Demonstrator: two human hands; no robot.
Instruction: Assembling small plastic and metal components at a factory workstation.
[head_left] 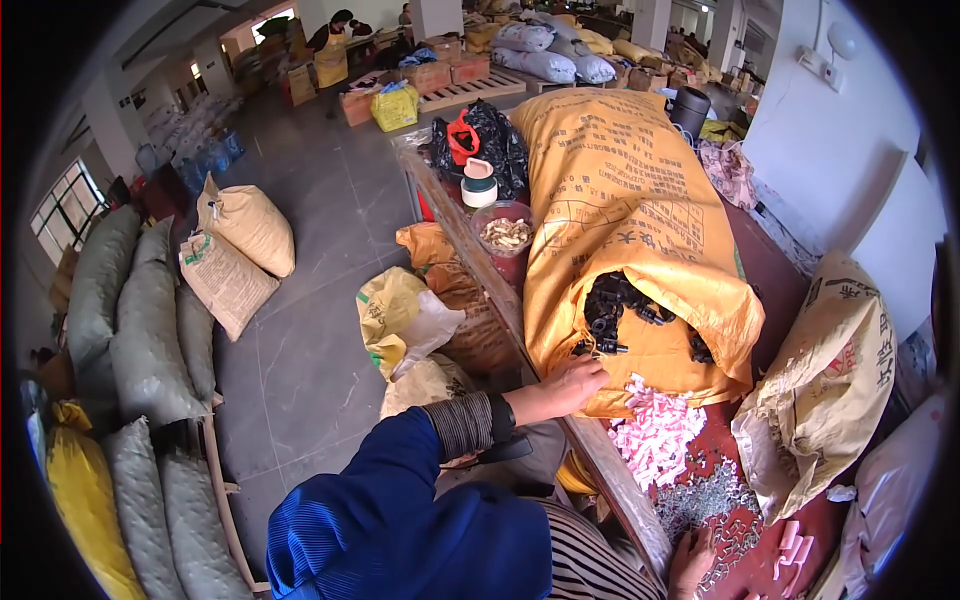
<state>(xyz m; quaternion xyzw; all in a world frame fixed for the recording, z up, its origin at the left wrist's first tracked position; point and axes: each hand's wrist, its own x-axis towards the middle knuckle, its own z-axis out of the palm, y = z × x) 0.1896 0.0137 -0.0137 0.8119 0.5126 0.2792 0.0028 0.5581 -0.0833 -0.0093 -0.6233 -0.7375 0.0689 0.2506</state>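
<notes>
My blue sleeve [410,510] fills the foreground beside striped cloth [590,550], just outside the wooden edge [620,490] of a red tabletop [722,434]. My right hand [692,565], partly cut off, rests inside that edge at the tabletop's near end, beside loose metal clips [705,500]; whether it grips any, I cannot tell. Pink pieces [655,435] lie heaped beyond them. My hands are well apart: the left hand [572,388] crosses the wooden edge at the lip of an orange sack [640,170], fingertips bunched, their contents, if any, unclear.

Black parts [612,310] spill in the sack's mouth just beyond my left hand, the nearer of the two; they are jumbled, with no shared axis, though one short tube at the lip lies nearly crosswise. The sack's long axis runs roughly along the wooden edge, its mouth pointing back toward the pink heap, its body stretching to the tabletop's far end. Beside it stand a clear tub [503,228] and a black bag [500,150]; a worker in a yellow apron [330,62] stands far across the floor.
</notes>
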